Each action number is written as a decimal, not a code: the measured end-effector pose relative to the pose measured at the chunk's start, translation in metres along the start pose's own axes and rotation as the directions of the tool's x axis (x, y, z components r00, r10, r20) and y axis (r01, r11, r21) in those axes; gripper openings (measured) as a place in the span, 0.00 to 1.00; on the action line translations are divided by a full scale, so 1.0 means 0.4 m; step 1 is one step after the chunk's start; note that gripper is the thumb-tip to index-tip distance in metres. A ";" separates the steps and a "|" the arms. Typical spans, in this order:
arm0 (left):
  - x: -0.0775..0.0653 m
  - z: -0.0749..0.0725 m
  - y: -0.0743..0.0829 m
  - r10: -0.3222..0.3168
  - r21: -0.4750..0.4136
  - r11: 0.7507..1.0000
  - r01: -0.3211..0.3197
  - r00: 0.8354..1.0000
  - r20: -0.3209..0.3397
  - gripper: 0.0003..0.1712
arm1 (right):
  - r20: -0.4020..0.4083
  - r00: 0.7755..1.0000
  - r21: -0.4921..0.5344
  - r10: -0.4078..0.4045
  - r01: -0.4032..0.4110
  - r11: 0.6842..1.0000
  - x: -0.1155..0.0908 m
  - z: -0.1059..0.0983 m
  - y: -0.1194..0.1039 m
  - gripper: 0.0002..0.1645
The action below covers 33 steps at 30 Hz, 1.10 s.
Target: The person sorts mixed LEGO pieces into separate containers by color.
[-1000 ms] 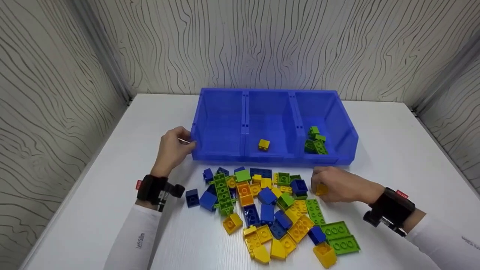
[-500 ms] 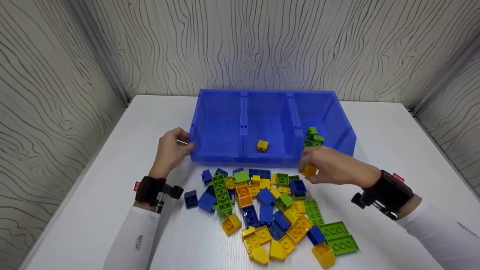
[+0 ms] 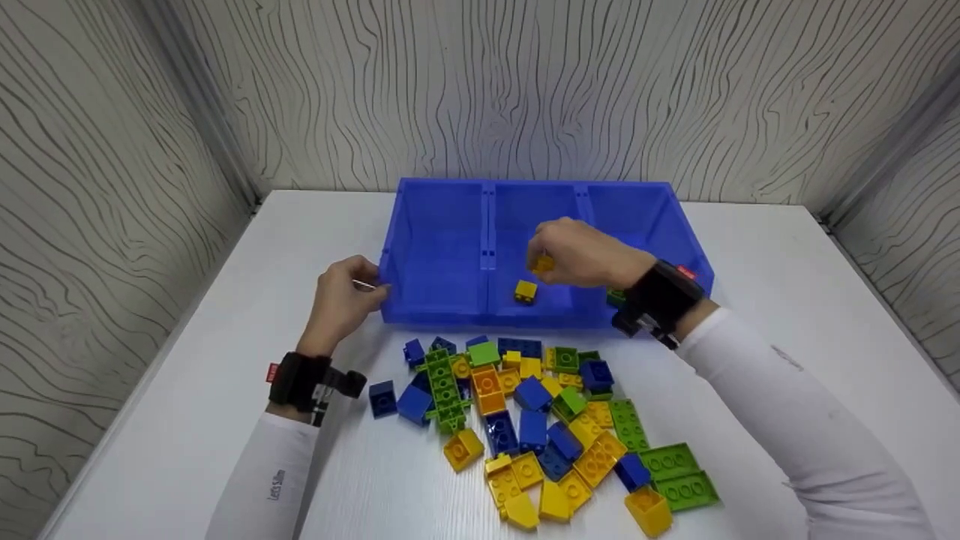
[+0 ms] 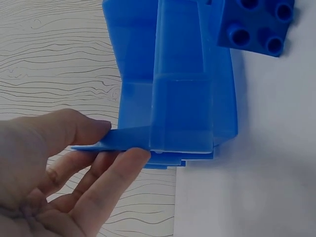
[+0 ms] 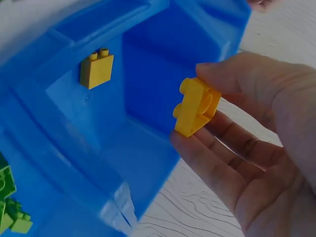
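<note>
A blue bin with three compartments [image 3: 435, 309] stands on the table. My left hand [image 3: 343, 300] pinches its left side wall between thumb and fingers, which the left wrist view shows closely. Over the middle compartment, my right hand [image 3: 585, 253] holds a yellow toy brick [image 5: 193, 107] between thumb and fingertips, its hollow underside turned toward the palm. Below it, another yellow brick [image 3: 525, 292] lies on the floor of that compartment. Green bricks [image 5: 10, 207] sit in the right compartment, mostly hidden behind my right wrist in the head view.
In front of the bin lies a loose pile of blue, yellow and green bricks, among them a long green piece [image 3: 445, 390] and flat green plates [image 3: 679, 476]. A patterned panel [image 3: 480, 90] rises behind the table.
My right hand has lifted the yellow brick from beside the pile and carried it up and left, over the middle compartment. The left hand keeps its place on the bin wall.
</note>
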<state>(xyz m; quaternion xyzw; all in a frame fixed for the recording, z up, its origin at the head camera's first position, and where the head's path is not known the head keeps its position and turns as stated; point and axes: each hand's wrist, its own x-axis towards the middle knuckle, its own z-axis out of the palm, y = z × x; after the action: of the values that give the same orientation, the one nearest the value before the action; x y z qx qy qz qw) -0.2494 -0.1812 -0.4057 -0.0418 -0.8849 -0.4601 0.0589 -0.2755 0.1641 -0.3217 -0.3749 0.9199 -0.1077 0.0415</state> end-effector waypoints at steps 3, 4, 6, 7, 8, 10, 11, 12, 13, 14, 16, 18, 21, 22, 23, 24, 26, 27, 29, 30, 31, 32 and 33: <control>0.001 -0.001 -0.001 -0.004 -0.008 1.000 0.004 1.000 0.002 0.10 | 0.018 0.999 0.000 0.042 -0.042 0.999 0.052 0.035 0.013 0.10; 0.000 -0.002 0.000 -0.007 -0.011 1.000 0.007 1.000 0.001 0.10 | 0.020 0.998 -0.003 0.052 -0.052 0.999 0.066 0.049 0.017 0.09; -0.001 -0.002 0.001 -0.011 -0.013 1.000 0.011 1.000 0.004 0.10 | 0.038 0.997 -0.018 0.068 -0.067 0.998 0.093 0.076 0.026 0.06; -0.001 -0.003 0.002 -0.014 -0.016 1.000 0.014 1.000 0.007 0.10 | 0.044 0.996 -0.025 0.080 -0.079 0.997 0.105 0.088 0.030 0.12; -0.002 -0.003 0.003 -0.013 -0.021 1.000 0.013 1.000 0.010 0.10 | 0.048 0.994 -0.037 0.094 -0.092 0.995 0.115 0.100 0.034 0.16; -0.004 -0.003 0.007 -0.023 -0.036 0.999 0.024 1.000 0.020 0.10 | 0.051 0.990 -0.052 0.132 -0.129 0.990 0.132 0.119 0.042 0.21; -0.005 -0.003 0.009 -0.026 -0.043 0.999 0.027 0.999 0.023 0.10 | 0.057 0.986 -0.057 0.154 -0.151 0.987 0.139 0.126 0.046 0.22; -0.006 -0.003 0.010 -0.028 -0.047 0.998 0.029 0.999 0.028 0.10 | 0.054 0.983 -0.067 0.176 -0.173 0.983 0.144 0.131 0.049 0.21; -0.006 -0.003 0.011 -0.029 -0.051 0.998 0.031 0.999 0.033 0.10 | 0.048 0.979 -0.078 0.200 -0.196 0.977 0.149 0.136 0.053 0.20; -0.007 -0.003 0.012 -0.028 -0.053 0.998 0.030 0.999 0.035 0.10 | 0.047 0.974 -0.090 0.220 -0.215 0.973 0.153 0.139 0.056 0.17; -0.007 -0.003 0.014 -0.029 -0.053 0.998 0.031 0.999 0.034 0.10 | 0.060 0.966 -0.103 0.251 -0.244 0.964 0.158 0.141 0.060 0.14; -0.007 -0.003 0.012 -0.025 -0.050 0.998 0.026 0.999 0.036 0.10 | 0.076 0.959 -0.122 0.274 -0.263 0.957 0.157 0.140 0.061 0.11; -0.006 -0.004 0.010 -0.022 -0.056 0.998 0.024 0.999 0.038 0.10 | 0.108 0.952 -0.119 0.285 -0.273 0.955 0.148 0.129 0.059 0.07; -0.006 -0.005 0.009 -0.020 -0.061 0.998 0.023 0.999 0.040 0.10 | 0.118 0.954 -0.113 0.275 -0.262 0.958 0.143 0.122 0.057 0.08; -0.005 -0.005 0.007 -0.016 -0.066 0.998 0.019 0.999 0.045 0.11 | 0.124 0.957 -0.108 0.263 -0.251 0.962 0.136 0.112 0.054 0.11; -0.005 -0.006 0.006 -0.012 -0.073 0.997 0.015 0.999 0.051 0.11 | 0.129 0.960 -0.095 0.248 -0.237 0.967 0.128 0.100 0.050 0.14; -0.005 -0.007 0.002 -0.004 -0.093 0.996 0.010 0.998 0.062 0.11 | 0.127 0.970 -0.073 0.206 -0.198 0.977 0.109 0.070 0.041 0.20; -0.004 -0.008 0.001 0.001 -0.105 0.994 0.007 0.998 0.067 0.11 | 0.120 0.976 -0.062 0.181 -0.175 0.983 0.097 0.052 0.037 0.22; -0.003 -0.010 -0.002 0.008 -0.123 0.992 0.002 0.997 0.078 0.10 | 0.090 0.985 -0.043 0.149 -0.146 0.988 0.067 0.014 0.028 0.24; -0.002 -0.011 -0.003 0.008 -0.130 0.992 0.003 0.997 0.081 0.10 | 0.069 0.989 -0.039 0.128 -0.125 0.991 0.050 -0.006 0.024 0.24; -0.002 -0.012 -0.003 0.004 -0.135 0.991 0.007 0.997 0.082 0.10 | 0.047 0.993 -0.045 0.109 -0.107 0.993 0.032 -0.023 0.020 0.24; -0.002 -0.014 -0.003 0.002 -0.137 0.990 0.009 0.997 0.082 0.10 | 0.029 0.995 -0.048 0.094 -0.093 0.995 0.011 -0.040 0.015 0.24; -0.002 -0.015 -0.004 0.002 -0.139 0.990 0.009 0.997 0.083 0.10 | 0.012 0.997 -0.060 0.081 -0.080 0.995 -0.010 -0.054 0.011 0.25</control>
<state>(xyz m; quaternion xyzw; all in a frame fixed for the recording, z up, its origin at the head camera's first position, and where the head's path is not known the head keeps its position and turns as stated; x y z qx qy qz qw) -0.2486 -0.1872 -0.4038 -0.0632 -0.8525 -0.5186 0.0183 -0.2790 0.1736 -0.3016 -0.3395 0.9366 -0.0760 0.0412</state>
